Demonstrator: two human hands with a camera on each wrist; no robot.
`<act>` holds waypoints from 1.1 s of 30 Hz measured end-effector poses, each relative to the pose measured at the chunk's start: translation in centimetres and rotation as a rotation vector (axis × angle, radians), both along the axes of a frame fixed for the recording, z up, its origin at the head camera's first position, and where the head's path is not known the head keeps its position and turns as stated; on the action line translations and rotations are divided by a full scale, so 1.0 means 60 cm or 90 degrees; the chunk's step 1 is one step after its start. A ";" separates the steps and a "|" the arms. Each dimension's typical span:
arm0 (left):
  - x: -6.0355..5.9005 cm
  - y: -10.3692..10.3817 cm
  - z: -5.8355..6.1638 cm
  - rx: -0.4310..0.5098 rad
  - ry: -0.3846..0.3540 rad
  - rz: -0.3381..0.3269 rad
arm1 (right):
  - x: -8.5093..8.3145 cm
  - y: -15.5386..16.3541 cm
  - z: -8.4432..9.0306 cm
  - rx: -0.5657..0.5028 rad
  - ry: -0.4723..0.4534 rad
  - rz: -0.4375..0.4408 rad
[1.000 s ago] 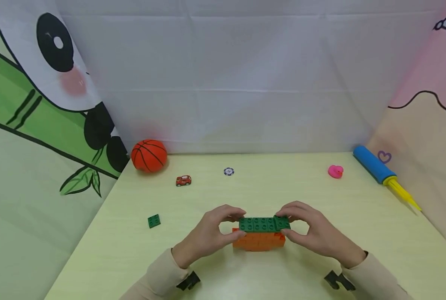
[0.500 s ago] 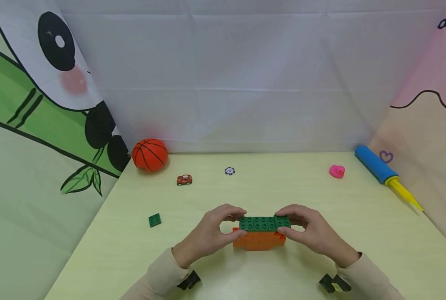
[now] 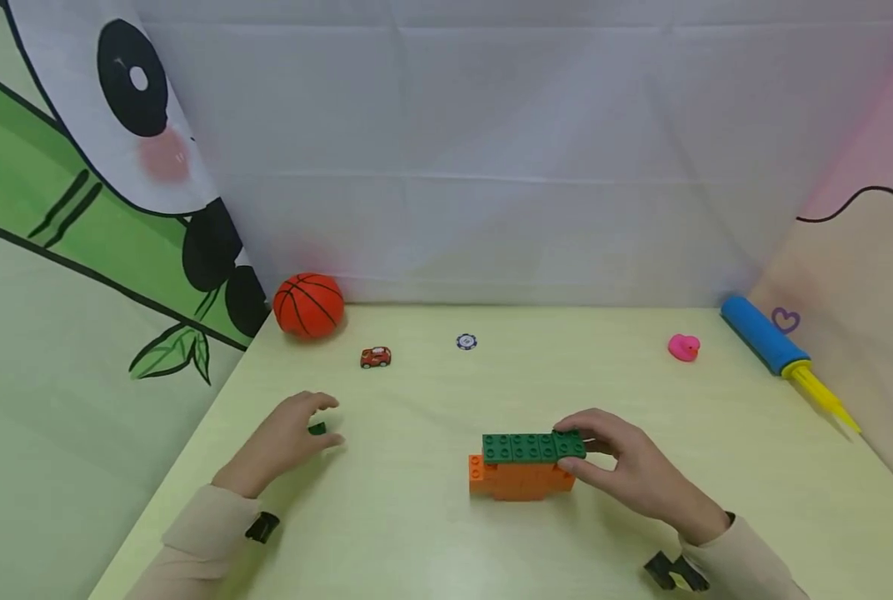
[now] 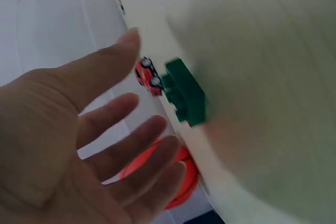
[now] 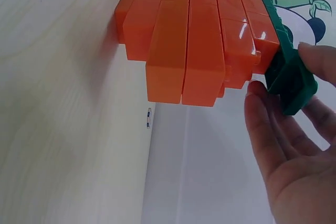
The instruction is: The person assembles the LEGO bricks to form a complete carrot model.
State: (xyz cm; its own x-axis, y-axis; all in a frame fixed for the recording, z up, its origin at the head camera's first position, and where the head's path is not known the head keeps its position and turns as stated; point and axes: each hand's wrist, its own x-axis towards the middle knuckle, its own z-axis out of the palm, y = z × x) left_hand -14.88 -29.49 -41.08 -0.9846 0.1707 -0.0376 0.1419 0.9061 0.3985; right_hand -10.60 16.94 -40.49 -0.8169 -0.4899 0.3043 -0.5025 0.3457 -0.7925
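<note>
Green plate (image 3: 316,428) on the desk (image 3: 431,533) is reached by the open left hand (image 3: 285,442); the block stack (image 3: 525,467) is gripped by the right hand (image 3: 626,471). Pinching is needed next.

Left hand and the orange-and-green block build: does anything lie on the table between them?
No. In the head view the table is bare between the left hand, at the small green brick, and the block build.
</note>
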 end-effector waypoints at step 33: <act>0.070 0.260 0.047 0.328 0.092 -0.304 | -0.003 -0.005 0.009 0.021 -0.018 -0.011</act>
State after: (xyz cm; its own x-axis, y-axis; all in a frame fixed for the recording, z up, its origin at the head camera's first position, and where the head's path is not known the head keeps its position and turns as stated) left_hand -10.67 -13.91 -38.25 -0.7866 0.5458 0.2887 0.5597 0.4329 0.7067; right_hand -10.80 16.66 -39.93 -0.8335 -0.4850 0.2647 -0.4737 0.3806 -0.7942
